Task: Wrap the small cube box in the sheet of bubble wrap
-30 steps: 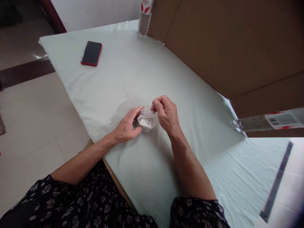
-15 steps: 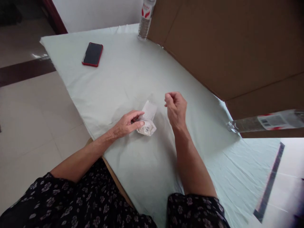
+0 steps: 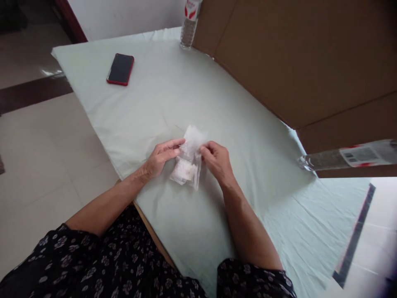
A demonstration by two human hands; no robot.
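Observation:
A crumpled, translucent white plastic wrapping (image 3: 190, 151) lies on the pale green tablecloth in front of me. A small pale item (image 3: 185, 170) shows through its lower part, too blurred to name. My left hand (image 3: 159, 157) grips the left edge of the wrapping between thumb and fingers. On the other side, my right hand (image 3: 216, 160) pinches the wrapping's right edge between thumb and forefinger, with the remaining fingers curled in. A loose flap of plastic hangs down between the item and my right hand.
A phone in a red case (image 3: 120, 69) lies at the table's far left. Behind and to the right stands a large brown cardboard panel (image 3: 279, 54). One clear bottle (image 3: 188, 29) stands upright by its far edge; another bottle (image 3: 347, 157) is at its near right end.
My right hand has come left and down from above the table and taken the plastic's right edge. The wrapping is spread wider, and my left hand has shifted up slightly.

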